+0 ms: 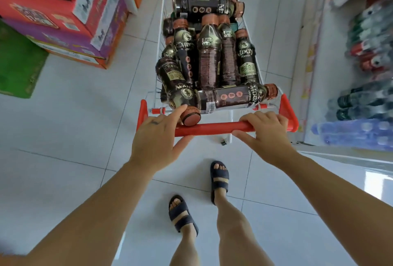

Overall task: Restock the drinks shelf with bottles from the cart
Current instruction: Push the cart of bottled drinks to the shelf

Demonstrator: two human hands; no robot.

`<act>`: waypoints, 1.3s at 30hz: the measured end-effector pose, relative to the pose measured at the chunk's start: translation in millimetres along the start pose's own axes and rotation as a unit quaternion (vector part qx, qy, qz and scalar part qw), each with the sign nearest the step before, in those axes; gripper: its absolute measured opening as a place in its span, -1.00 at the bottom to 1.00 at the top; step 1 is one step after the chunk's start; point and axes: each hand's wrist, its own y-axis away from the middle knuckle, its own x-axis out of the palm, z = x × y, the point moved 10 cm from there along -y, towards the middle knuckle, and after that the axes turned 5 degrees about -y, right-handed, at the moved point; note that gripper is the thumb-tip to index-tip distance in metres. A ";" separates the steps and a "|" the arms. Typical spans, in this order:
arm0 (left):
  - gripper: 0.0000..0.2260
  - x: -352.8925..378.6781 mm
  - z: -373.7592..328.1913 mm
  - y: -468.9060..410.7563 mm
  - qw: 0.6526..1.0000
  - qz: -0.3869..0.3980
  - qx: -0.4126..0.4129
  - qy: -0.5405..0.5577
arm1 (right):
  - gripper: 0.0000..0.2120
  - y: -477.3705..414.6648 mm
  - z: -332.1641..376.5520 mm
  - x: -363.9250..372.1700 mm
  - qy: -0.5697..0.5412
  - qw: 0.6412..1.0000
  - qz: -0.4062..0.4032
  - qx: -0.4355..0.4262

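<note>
A white wire cart [161, 38] with a red handle bar [209, 128] stands in front of me on the tiled floor. It is piled with several dark coffee bottles [209, 61] with brown caps, lying at different angles. My left hand [157, 136] grips the left end of the bar, its fingers touching the cap of the nearest bottle [191, 117]. My right hand [263, 128] grips the right end of the bar. The drinks shelf [365, 57] at the right edge holds rows of bottles.
Stacked red and purple cartons [63, 17] stand on the left, beside a green mat [17, 63]. A white shelf base [340, 153] runs along the right. My two feet in dark sandals [219, 180] stand on the tiles behind the cart.
</note>
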 end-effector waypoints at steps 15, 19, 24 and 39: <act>-0.46 32.2 -85.8 -265.0 0.995 0.010 0.102 -0.007 | -0.59 -144.7 -167.2 -108.7 -0.039 0.994 -0.042 0.096; -0.45 40.3 -108.9 -334.1 0.993 0.024 0.118 -0.005 | -0.61 -185.7 -210.7 -134.9 -0.041 0.991 -0.038 0.122; -0.43 45.9 -132.0 -411.2 0.990 0.025 0.141 0.004 | -0.59 -232.0 -255.8 -166.0 -0.046 0.987 -0.043 0.149; -0.41 75.0 -178.7 -610.0 0.982 0.049 0.181 0.021 | -0.59 -360.6 -365.6 -250.7 -0.072 0.974 -0.060 0.206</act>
